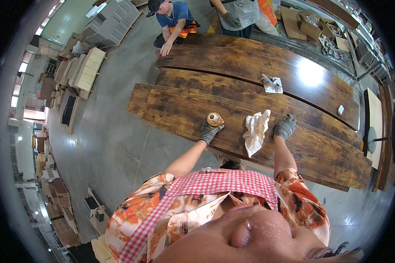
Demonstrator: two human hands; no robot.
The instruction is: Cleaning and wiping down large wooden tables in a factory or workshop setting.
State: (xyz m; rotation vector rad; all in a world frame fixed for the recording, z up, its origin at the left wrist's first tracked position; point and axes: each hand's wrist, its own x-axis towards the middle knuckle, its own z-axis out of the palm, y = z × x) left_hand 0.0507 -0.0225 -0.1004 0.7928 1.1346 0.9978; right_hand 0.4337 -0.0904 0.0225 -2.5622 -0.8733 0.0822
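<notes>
In my left hand (210, 133), in a grey knit glove, is a small open-topped glass bottle (214, 118) with brownish contents, held upright at the near edge of the wooden boards. My right hand (285, 127), gloved the same way, is at the boards farther right with its fingers curled in. Whatever the right fingers hold, if anything, is hidden. Between my hands a crumpled white cloth or paper (256, 131) with brown stains lies on the nearest dark brown board (316, 151). Several such long, wood-grained boards lie side by side, overlapping in places.
Farther back on the boards lie a smaller stained white wipe (272, 86) with tools on it and a small white object (340, 109). A crouching person (173, 19) touches the far left end. Another gloved person (237, 17) stands behind. Stacked panels (90, 72) stand left.
</notes>
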